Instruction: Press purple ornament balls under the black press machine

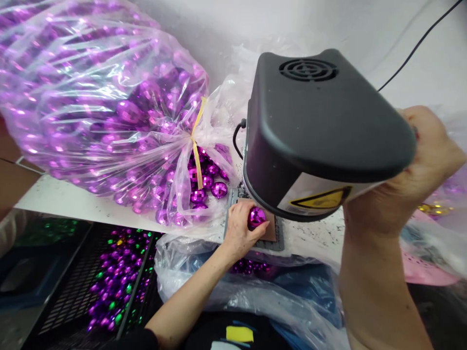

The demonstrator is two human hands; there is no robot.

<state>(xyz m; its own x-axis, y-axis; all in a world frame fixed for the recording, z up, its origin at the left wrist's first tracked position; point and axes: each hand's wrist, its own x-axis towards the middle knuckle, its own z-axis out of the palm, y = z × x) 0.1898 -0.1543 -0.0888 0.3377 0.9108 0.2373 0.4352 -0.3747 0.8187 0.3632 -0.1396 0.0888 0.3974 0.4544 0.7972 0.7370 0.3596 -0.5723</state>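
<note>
My left hand is closed around a shiny purple faceted ball, holding it on a small brown pad set in a grey plate under a black machine head. My right hand is raised at the right side of that machine head, fingers curled behind its edge; what they grip is hidden. A yellow warning label shows on the machine's white underside.
A large clear bag full of purple balls, tied with a yellow strip, lies on the white table at left. A black crate with purple and green balls stands below. More plastic bags hang at the table's front edge. Pink material lies at right.
</note>
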